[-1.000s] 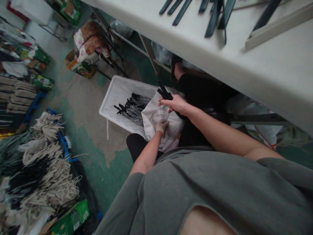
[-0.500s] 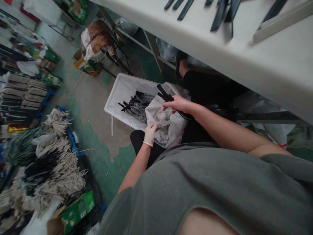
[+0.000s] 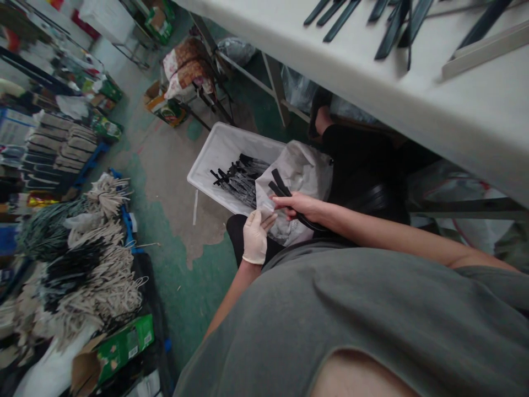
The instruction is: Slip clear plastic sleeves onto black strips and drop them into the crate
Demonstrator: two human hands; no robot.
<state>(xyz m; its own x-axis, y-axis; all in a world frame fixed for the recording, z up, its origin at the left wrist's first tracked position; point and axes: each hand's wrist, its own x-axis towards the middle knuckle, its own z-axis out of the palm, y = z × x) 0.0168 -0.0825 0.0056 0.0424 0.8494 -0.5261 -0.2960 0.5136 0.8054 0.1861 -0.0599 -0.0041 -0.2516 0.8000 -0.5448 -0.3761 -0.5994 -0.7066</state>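
Worn floor (image 3: pixel 185 309), painted green with bare grey patches, is seen across the left and centre of the frame, and the upper right is crossed by a pale counter (image 3: pixel 475 116). At the centre, a few thin black strips (image 3: pixel 281 183) are held in the bare right hand (image 3: pixel 305 207); its fingers are closed around them, and the strips' ends are pointed to the upper left. Just beside it, the left hand (image 3: pixel 254 241) is covered by a pale glove, its fingers partly curled at the edge of a whitish cloth (image 3: pixel 308 160); whether the edge is gripped cannot be told. Part of a white bin (image 3: pixel 221 144) is covered by the cloth, and dark bundles (image 3: pixel 243 179) are laid inside the bin to the left.

Farther up, a seat is draped with brown and floral fabric (image 3: pixel 190 60), and a cardboard box (image 3: pixel 169 107) is placed near it. At the lower left, beige cords (image 3: pixel 111 286) are heaped behind a green carton (image 3: pixel 128 342). On the counter, at the upper right, dark strips (image 3: pixel 392 36) are spread near a beige bar (image 3: pixel 487 49).
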